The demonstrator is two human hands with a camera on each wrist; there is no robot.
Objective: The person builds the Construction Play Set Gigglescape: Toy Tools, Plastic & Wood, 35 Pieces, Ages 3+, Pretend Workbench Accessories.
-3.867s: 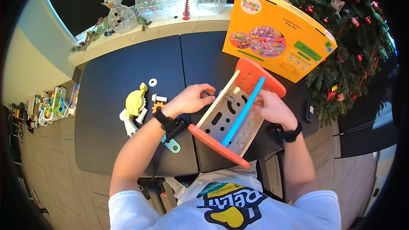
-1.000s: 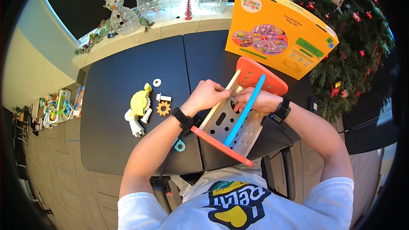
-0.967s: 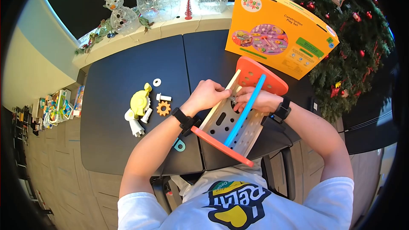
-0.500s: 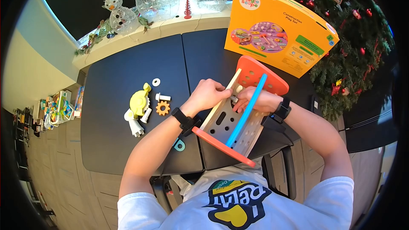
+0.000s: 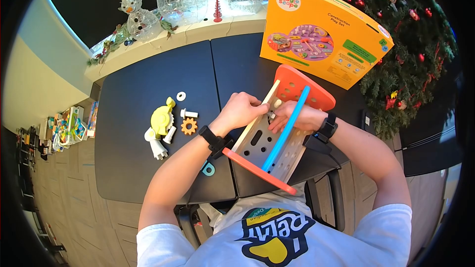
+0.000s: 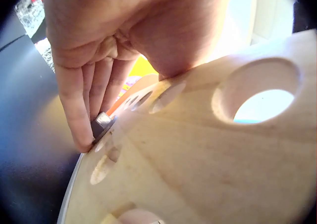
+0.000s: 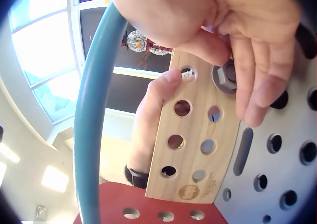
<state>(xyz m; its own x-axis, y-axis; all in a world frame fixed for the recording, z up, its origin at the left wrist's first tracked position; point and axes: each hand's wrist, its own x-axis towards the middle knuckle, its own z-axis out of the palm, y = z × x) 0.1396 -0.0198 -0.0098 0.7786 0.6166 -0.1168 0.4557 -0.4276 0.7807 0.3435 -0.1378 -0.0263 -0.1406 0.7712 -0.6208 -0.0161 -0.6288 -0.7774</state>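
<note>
The toy toolbox has a wooden side panel, red end pieces and a blue bar handle. My left hand grips the panel over its upper edge, thumb on the inner side. In the left wrist view, the left hand's fingertips touch a grey piece at the outer face. Reaching in under the handle, my right hand has thumb and fingers around a grey nut with a round washer against the panel's inside. Fingers partly cover the nut.
Left on the black table lie a yellow toy saw, white bolts, an orange gear, a white ring and a teal piece. A yellow box stands behind the toolbox.
Since the oldest frame, the left hand has come onto the panel's edge and the right hand has moved left inside the toolbox. Over the last half second, the right fingers have shifted slightly.
</note>
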